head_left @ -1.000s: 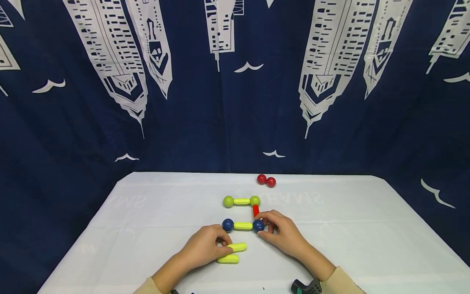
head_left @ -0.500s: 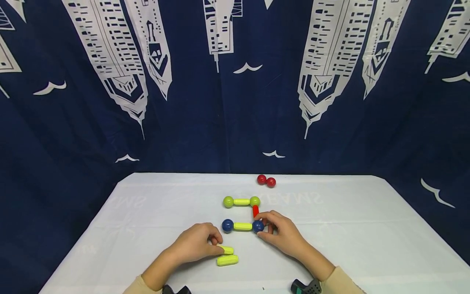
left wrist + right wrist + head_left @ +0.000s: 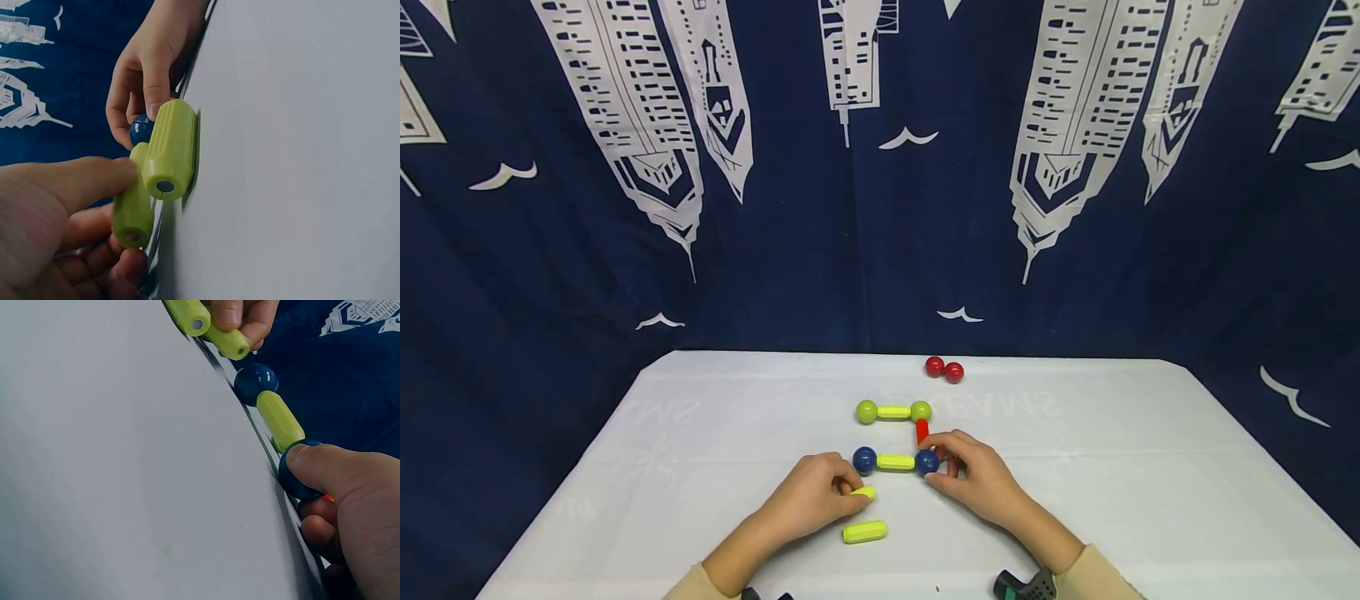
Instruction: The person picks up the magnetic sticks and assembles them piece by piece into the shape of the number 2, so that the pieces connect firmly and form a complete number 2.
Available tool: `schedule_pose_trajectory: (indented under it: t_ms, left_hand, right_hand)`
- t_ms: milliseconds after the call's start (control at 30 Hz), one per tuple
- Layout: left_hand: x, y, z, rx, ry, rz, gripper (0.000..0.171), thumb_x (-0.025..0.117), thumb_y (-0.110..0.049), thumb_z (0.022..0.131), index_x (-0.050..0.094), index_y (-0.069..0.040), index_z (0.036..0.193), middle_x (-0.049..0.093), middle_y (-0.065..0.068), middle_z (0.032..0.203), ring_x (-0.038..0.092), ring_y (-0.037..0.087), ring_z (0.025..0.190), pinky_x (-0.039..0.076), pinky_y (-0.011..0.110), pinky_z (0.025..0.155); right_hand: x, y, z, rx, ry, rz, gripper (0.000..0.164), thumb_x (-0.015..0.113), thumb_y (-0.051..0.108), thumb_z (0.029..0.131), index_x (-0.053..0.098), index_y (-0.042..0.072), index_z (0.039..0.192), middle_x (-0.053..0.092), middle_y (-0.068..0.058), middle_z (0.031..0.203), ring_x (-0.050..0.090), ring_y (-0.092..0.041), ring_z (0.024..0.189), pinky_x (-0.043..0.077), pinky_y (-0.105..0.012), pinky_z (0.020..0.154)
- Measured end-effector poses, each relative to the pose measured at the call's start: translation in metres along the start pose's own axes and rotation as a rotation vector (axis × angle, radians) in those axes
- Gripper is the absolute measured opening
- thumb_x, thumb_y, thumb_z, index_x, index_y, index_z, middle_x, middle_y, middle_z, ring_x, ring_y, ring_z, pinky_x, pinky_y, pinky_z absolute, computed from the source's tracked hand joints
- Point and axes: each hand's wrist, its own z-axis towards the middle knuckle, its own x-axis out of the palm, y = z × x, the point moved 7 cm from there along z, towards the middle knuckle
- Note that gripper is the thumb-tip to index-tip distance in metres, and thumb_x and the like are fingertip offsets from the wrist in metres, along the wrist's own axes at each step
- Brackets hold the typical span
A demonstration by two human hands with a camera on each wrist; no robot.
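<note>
Between thumb and fingers, my left hand (image 3: 816, 496) pinches a yellow-green magnetic rod (image 3: 133, 215), close to the left blue ball (image 3: 865, 461). A second yellow-green rod (image 3: 864, 532) lies on the table nearer to me. My right hand (image 3: 973, 475) grips the right blue ball (image 3: 927, 462) with thumb and fingers. A yellow-green rod (image 3: 896, 462) joins the two blue balls. From the held ball a red rod (image 3: 922, 431) runs back to a green ball (image 3: 921, 411), its near end partly hidden by my fingers. Another green rod (image 3: 893, 412) links that ball to a second green ball (image 3: 867, 412).
Two red balls (image 3: 953, 372) sit side by side near the far edge of the white table (image 3: 700, 417). Behind it hangs a dark blue cloth (image 3: 790, 275) with white building prints. A dark device (image 3: 1026, 586) is at my right wrist.
My left hand first drew back leftward with its rod, then moved forward toward the left blue ball. That rod is now farther from the loose one. My right hand stays on its ball.
</note>
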Motion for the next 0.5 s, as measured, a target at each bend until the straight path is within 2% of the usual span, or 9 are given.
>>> schedule_pose_trajectory:
  t_ms: [100,200,367,500]
  left_hand:
    - [-0.004,0.006,0.0,-0.05,-0.049,-0.084,0.013,0.081,-0.024,0.082,0.073,-0.016,0.077,0.059,-0.01,0.069,0.049,0.0,0.059,0.04,0.017,0.053]
    - [-0.005,0.012,0.0,-0.098,-0.075,-0.129,0.013,0.079,-0.025,0.083,0.073,-0.015,0.077,0.06,-0.009,0.065,0.051,0.002,0.057,0.04,0.018,0.051]
    - [-0.001,0.02,0.0,-0.198,-0.057,-0.229,0.016,0.076,-0.026,0.086,0.072,-0.012,0.081,0.063,-0.006,0.062,0.056,0.007,0.052,0.045,0.023,0.047]
    - [0.002,0.022,-0.002,-0.266,-0.031,-0.304,0.019,0.075,-0.027,0.088,0.07,-0.009,0.083,0.061,-0.005,0.059,0.052,0.008,0.046,0.044,0.023,0.041]
  right_hand:
    - [0.001,0.0,0.0,0.001,0.002,0.0,0.04,0.082,0.015,0.081,0.067,0.026,0.116,0.061,0.011,0.093,0.054,-0.003,0.073,0.047,-0.02,0.065]
    - [0.001,0.0,0.0,-0.003,0.003,0.008,0.039,0.083,0.015,0.081,0.067,0.026,0.115,0.061,0.011,0.093,0.054,-0.003,0.072,0.047,-0.02,0.064]
    - [-0.001,0.0,0.0,-0.014,-0.008,0.043,0.038,0.082,0.015,0.082,0.067,0.024,0.115,0.062,0.009,0.092,0.054,-0.005,0.072,0.048,-0.021,0.064]
    - [-0.001,0.0,0.0,-0.009,-0.011,0.071,0.037,0.081,0.014,0.083,0.067,0.024,0.116,0.063,0.007,0.092,0.055,-0.007,0.072,0.048,-0.022,0.065]
